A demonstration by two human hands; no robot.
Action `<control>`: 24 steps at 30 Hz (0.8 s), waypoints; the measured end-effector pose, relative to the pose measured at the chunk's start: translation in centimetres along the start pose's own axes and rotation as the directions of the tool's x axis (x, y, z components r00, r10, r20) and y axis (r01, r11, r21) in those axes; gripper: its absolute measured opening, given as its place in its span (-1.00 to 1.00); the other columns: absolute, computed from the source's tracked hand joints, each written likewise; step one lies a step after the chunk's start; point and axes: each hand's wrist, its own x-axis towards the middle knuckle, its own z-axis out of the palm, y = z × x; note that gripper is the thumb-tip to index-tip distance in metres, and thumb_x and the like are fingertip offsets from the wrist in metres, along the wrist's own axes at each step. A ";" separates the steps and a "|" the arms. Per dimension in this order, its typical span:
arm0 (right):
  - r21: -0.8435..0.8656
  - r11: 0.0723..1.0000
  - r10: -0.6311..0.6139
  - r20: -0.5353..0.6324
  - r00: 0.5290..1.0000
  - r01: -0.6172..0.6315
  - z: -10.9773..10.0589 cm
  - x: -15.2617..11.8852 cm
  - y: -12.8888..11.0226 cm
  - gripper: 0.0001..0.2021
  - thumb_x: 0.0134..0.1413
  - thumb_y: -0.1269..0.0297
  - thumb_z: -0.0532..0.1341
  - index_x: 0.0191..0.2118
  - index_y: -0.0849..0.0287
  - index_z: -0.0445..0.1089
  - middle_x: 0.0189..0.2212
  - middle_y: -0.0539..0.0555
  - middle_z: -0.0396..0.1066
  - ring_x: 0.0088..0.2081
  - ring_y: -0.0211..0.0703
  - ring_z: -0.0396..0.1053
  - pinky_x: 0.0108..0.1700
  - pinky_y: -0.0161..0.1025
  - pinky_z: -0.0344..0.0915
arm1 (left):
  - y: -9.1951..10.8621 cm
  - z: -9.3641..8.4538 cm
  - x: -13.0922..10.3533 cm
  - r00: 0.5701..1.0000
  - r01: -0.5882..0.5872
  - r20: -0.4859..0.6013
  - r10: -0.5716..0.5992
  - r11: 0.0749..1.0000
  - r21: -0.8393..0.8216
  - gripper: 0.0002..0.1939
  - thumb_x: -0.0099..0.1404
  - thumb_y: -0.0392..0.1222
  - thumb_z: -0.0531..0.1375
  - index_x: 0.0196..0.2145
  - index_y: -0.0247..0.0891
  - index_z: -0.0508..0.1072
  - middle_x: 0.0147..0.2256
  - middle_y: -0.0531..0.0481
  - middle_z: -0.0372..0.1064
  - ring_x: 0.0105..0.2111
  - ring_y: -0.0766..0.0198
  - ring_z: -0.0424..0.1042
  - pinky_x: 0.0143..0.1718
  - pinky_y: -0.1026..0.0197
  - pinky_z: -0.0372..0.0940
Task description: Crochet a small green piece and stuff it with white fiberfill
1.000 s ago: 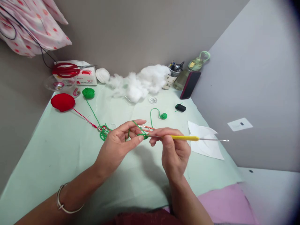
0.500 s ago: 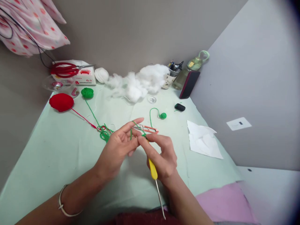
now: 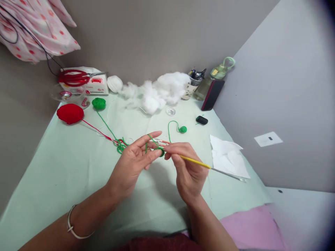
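My left hand pinches a small green crocheted piece between thumb and fingers, and green yarn loops over its raised index finger. My right hand grips a crochet hook with a yellow handle; its metal shaft points right, and its working tip is hidden at the green piece. Orange snips lie on the table just behind the fingers, partly covered by my right hand. Beyond them is a small green crocheted ball with a yarn tail.
A red yarn ball, a green yarn ball and tangled yarn lie left. White stuffing sits at the back, near a pen cup, bottle and phone. White paper is at right.
The yellow-handled hook has swung from pointing down towards me to pointing right. My right hand has turned and shifted slightly right, while my left hand stays almost in place.
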 end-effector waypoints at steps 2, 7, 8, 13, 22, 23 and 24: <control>-0.115 0.990 -0.083 0.007 0.997 0.083 0.2 -0.5 0.2 -0.69 0.35 0.47 0.22 0.01 -0.09 0.58 -0.26 0.05 0.56 -0.20 -0.12 0.54 -0.16 -0.08 0.55 | -0.1 0.0 0.0 1.000 0.016 -0.005 -0.016 1.000 -0.013 -0.52 0.20 -0.16 0.48 0.09 -0.11 0.62 -0.39 0.13 0.38 -0.54 0.46 0.05 -0.53 0.35 0.05; -0.205 0.969 -0.137 0.004 0.991 0.135 -0.2 -0.7 0.6 -0.72 0.33 0.43 0.26 -0.01 -0.08 0.60 -0.21 0.09 0.55 -0.19 -0.09 0.55 -0.15 -0.06 0.57 | -0.3 -0.4 0.4 0.963 0.238 0.176 -0.203 0.950 -0.205 -0.64 0.29 -0.12 0.42 0.03 -0.23 0.66 -0.66 0.29 -0.05 -0.62 0.48 -0.13 -0.32 0.36 0.26; -0.113 0.992 -0.055 -0.029 0.998 0.052 -0.4 -0.4 0.6 -0.77 0.35 0.40 0.24 -0.06 -0.04 0.61 -0.25 0.08 0.55 -0.23 -0.10 0.55 -0.19 -0.08 0.55 | -0.2 -0.6 0.5 0.957 0.259 0.192 -0.216 0.936 -0.238 -0.67 0.30 -0.14 0.41 0.00 -0.26 0.68 -0.67 0.30 -0.10 -0.62 0.48 -0.15 -0.25 0.34 0.30; 0.354 0.902 0.269 -0.010 0.963 -0.248 -0.7 0.8 0.3 -0.83 0.39 0.27 0.23 -0.19 0.05 0.61 -0.33 0.03 0.53 -0.44 -0.26 0.44 -0.35 -0.21 0.45 | 0.0 -0.8 0.6 0.980 0.169 0.143 -0.140 0.961 -0.217 -0.73 0.28 -0.21 0.42 -0.06 -0.20 0.70 -0.64 0.24 0.11 -0.58 0.45 0.04 -0.12 0.26 0.32; 0.427 0.832 0.364 0.058 0.929 -0.353 -0.6 0.7 0.8 -0.85 0.36 0.20 0.28 -0.19 0.06 0.61 -0.29 0.03 0.59 -0.39 -0.25 0.47 -0.30 -0.22 0.48 | 0.1 -0.6 0.4 0.995 0.054 0.088 -0.055 0.998 0.017 -0.73 0.26 -0.13 0.42 -0.06 -0.08 0.71 -0.30 0.02 0.50 -0.30 0.25 0.34 -0.28 0.22 0.18; 0.451 0.817 0.373 0.062 0.926 -0.359 -0.7 0.8 0.8 -0.84 0.37 0.20 0.27 -0.20 0.07 0.60 -0.30 0.03 0.59 -0.40 -0.26 0.48 -0.30 -0.23 0.49 | 0.2 -0.7 0.4 0.995 0.052 0.084 -0.054 0.998 0.023 -0.73 0.26 -0.13 0.42 -0.06 -0.07 0.71 -0.30 0.03 0.49 -0.31 0.26 0.32 -0.29 0.23 0.17; 0.468 0.806 0.376 0.067 0.924 -0.362 -0.8 0.8 0.8 -0.83 0.38 0.20 0.25 -0.21 0.08 0.59 -0.30 0.03 0.59 -0.40 -0.26 0.48 -0.31 -0.23 0.49 | 0.2 -0.7 0.4 0.995 0.051 0.082 -0.053 0.998 0.025 -0.73 0.25 -0.13 0.42 -0.07 -0.07 0.71 -0.30 0.03 0.48 -0.31 0.26 0.31 -0.29 0.23 0.17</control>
